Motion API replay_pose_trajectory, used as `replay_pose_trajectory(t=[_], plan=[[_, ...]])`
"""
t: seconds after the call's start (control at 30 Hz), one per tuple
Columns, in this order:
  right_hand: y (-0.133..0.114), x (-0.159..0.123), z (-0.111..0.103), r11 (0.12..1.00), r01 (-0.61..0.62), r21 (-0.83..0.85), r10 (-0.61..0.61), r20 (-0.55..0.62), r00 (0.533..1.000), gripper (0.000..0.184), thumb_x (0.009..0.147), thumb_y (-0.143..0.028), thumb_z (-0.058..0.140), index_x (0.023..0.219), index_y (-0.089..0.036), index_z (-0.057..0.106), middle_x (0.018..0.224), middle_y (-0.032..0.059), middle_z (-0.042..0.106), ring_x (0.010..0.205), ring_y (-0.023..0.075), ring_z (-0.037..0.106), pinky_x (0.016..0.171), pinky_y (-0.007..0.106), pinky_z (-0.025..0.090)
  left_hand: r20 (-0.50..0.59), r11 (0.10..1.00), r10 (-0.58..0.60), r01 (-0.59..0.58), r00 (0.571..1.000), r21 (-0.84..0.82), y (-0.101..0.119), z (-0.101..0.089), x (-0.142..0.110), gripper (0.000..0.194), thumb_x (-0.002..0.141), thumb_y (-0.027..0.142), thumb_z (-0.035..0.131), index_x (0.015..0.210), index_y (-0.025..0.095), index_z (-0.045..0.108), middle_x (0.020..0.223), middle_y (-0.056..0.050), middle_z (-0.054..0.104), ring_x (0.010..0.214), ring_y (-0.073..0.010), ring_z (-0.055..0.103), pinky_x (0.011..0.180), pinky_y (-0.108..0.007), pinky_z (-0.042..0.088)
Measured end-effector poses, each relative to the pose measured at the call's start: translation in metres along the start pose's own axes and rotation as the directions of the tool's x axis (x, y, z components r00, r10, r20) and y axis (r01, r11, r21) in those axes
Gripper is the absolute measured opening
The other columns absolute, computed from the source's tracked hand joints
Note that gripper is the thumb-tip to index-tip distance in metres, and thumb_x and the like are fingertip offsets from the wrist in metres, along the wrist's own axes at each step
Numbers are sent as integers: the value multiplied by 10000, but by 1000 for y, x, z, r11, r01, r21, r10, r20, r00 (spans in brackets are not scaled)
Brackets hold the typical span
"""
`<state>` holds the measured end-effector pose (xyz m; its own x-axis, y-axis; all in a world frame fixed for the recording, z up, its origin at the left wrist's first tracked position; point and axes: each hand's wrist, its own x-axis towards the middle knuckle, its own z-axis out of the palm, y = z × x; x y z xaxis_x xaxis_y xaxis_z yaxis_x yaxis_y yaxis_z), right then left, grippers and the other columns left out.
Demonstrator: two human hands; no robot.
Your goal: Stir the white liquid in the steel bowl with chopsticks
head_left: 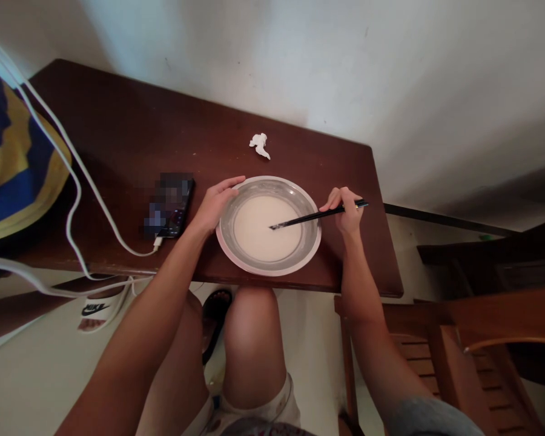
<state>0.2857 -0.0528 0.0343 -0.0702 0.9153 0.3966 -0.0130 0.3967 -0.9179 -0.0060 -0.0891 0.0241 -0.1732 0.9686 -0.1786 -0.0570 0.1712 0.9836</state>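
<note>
A round metal bowl (227, 245) stands near the front edge of the dark wooden table, holding a smooth, milky white liquid (258, 233). My left hand (218, 203) grips the bowl's left rim, fingers along the outside and thumb at the edge. In my right hand (345, 209), closed, is a pair of black chopsticks (315, 215), slanting down to the left over the bowl. Their whitened tips are at the liquid near its middle; I cannot tell how deep they reach.
A phone (172, 203) with a white charging cable (118, 233) lies left of the bowl on the table (131, 115). Crumpled tissue (260, 145) rests behind the bowl. A blue and yellow item (18, 157) is at far left. Wooden chairs (458, 339) stand at right; a wall (345, 60) backs the table.
</note>
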Motion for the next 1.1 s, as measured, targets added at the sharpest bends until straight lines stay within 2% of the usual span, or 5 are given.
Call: replay_pose_trajectory(t=[0.2, 0.4, 0.63, 0.87, 1.1], plan=[[0, -6, 9, 996, -66, -55, 76, 200, 977, 467, 870, -582, 608, 551, -242, 630, 574, 4, 681, 596, 157, 651, 676, 344, 526, 1, 1000, 7, -7, 1000, -2, -1, 0, 1, 557, 718, 261, 613, 1258, 154, 696, 1152, -94, 732, 1024, -262, 666, 1012, -441, 483], [-1, 0, 3, 1000, 7, 10, -6, -20, 1000, 501, 899, -538, 581, 492, -246, 572, 509, -1, 652, 501, 145, 599, 573, 329, 470, -13, 1000, -4, 4, 1000, -4, 1, 1, 0, 555, 704, 248, 610, 1242, 154, 709, 1125, -90, 741, 1006, -264, 667, 1008, -441, 484], [-1, -7, 10, 997, -65, -47, 73, 207, 976, 451, 874, -554, 613, 547, -242, 627, 575, 5, 682, 603, 164, 644, 663, 347, 520, 9, 1000, 9, -9, 1000, 3, 1, 0, 0, 550, 722, 256, 606, 1254, 150, 696, 1163, -98, 725, 1043, -265, 660, 1018, -448, 479], [0, -1, 3, 1000, 13, -12, -13, -6, 1000, 496, 903, -525, 577, 492, -248, 576, 527, 0, 665, 521, 152, 596, 601, 341, 476, -4, 1000, -5, 5, 1000, 0, 1, 1, 0, 558, 716, 247, 603, 1257, 147, 696, 1123, -98, 734, 997, -262, 671, 997, -452, 491], [1, -6, 10, 997, -51, -55, 61, 207, 976, 430, 890, -523, 604, 565, -244, 642, 594, 2, 696, 604, 167, 650, 663, 351, 522, 4, 1000, 8, -8, 1000, 8, 0, 0, 0, 548, 718, 256, 605, 1248, 156, 701, 1151, -93, 733, 1031, -265, 663, 1003, -435, 490]])
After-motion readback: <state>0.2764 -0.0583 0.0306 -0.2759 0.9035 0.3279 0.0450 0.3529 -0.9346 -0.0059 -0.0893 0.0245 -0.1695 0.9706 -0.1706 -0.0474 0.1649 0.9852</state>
